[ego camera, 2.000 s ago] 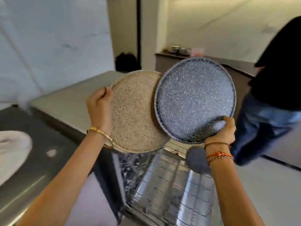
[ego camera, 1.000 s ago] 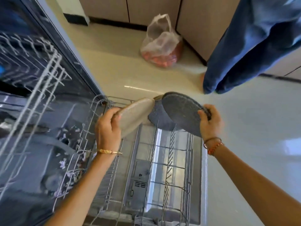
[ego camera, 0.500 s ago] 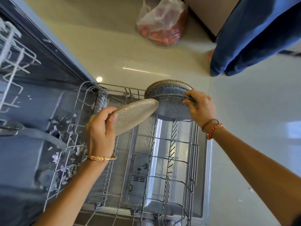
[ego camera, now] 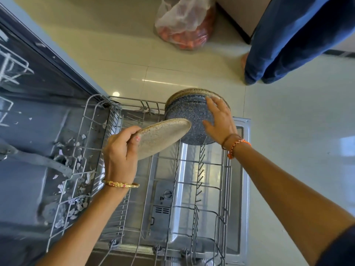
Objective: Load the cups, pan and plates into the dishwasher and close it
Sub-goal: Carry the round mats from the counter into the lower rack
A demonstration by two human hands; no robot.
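Left hand (ego camera: 120,154) gripping beige plate (ego camera: 163,137), right hand (ego camera: 221,120) flat on blue plate (ego camera: 184,116), tiled floor (ego camera: 288,131)

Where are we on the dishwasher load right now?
Done: a grey speckled plate stands on edge at the far end of the lower rack, the right hand open against it. In hand: the left hand grips a beige plate, not yet slotted. Left: cups and pan, none in view; the door is open.
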